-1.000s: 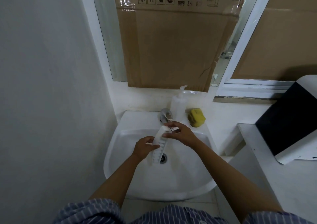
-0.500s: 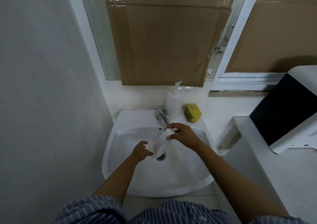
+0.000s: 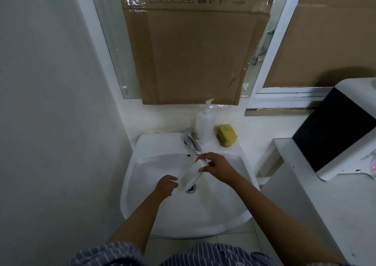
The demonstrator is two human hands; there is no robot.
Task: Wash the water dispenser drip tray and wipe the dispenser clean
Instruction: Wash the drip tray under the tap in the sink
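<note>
Rinsing looks to be the step in hand: a white slotted plastic drip tray (image 3: 192, 174) is hanging tilted over the drain (image 3: 190, 188) of the white ceramic basin (image 3: 142, 194), its far end just under the chrome tap (image 3: 192, 139). The right hand (image 3: 216, 169) is pinching that far end, thumb and fingers curled around the edge. The left hand (image 3: 165, 186) is sitting just beside the near end with fingers loosely curled; whether they are touching the tray is too hard to tell.

Judging by its thin ribbed build, the tray is probably light and stiff, and likely slippery when wet, so holding it by both short ends would be steadier than a one-handed pinch. Dropping it in the basin is the likely risk.

On the far rim, a clear plastic pump bottle (image 3: 204, 123) and a yellow sponge (image 3: 226, 135) are standing to the right of the tap. A white and black dispenser body (image 3: 341, 131) is resting on the right counter.
</note>
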